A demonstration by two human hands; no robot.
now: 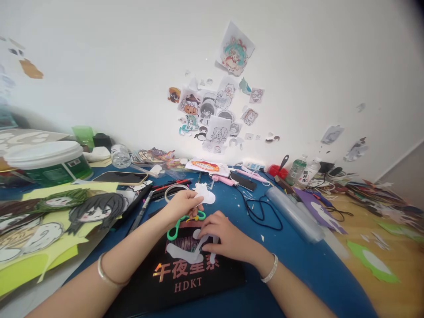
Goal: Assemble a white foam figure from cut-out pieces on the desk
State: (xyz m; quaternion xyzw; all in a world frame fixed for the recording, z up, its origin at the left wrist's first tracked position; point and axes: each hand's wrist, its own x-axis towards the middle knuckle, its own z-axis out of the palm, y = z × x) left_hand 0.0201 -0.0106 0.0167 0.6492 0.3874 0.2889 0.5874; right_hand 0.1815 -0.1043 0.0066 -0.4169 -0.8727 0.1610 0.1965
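My left hand (185, 203) pinches a small white paper cut-out (208, 196) with a rounded edge above the dark board. Right below that hand lie green-handled scissors (173, 231). My right hand (223, 236) has its fingers curled on a curved white paper scrap (182, 253), part of which the fingers hide. Under the scrap and the scissors is a black board (225, 280) with pinkish lettering, resting on the blue table cover (298, 274).
At left stand a white-and-green tub (62, 163) and yellow sheets (66, 256) with paper figures. A phone (121, 177), pens (142, 210), a tape ring (175, 191) and pink tools (225, 180) lie further back. A clear plastic roll (294, 214), a black cord (265, 223) and bottles (296, 168) are at right.
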